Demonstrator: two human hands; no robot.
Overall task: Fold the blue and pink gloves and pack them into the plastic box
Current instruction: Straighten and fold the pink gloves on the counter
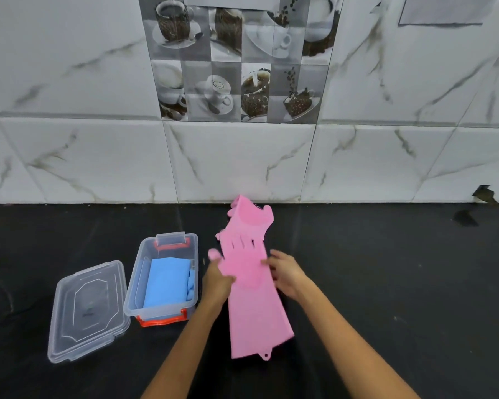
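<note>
Your black desk (386, 283) fills the lower half of the frame up to the tiled wall (69, 156), with open room at right. Your pink gloves (254, 283) sit at centre, long axis running up-frame, finger ends toward the wall, cuff toward you. At lower left, the lid (87, 312) lies just beside the clear plastic box (163, 276), which holds the folded blue gloves (167, 283). Your left hand (218, 283) pinches the pink edge; your right hand (285, 273) fingers curl on the other edge.

This is a home kitchen: a black stone desk (386, 283) meets a wall of white marble-pattern tiles (69, 156), with decorative coffee-cup picture tiles (236, 64) above.
</note>
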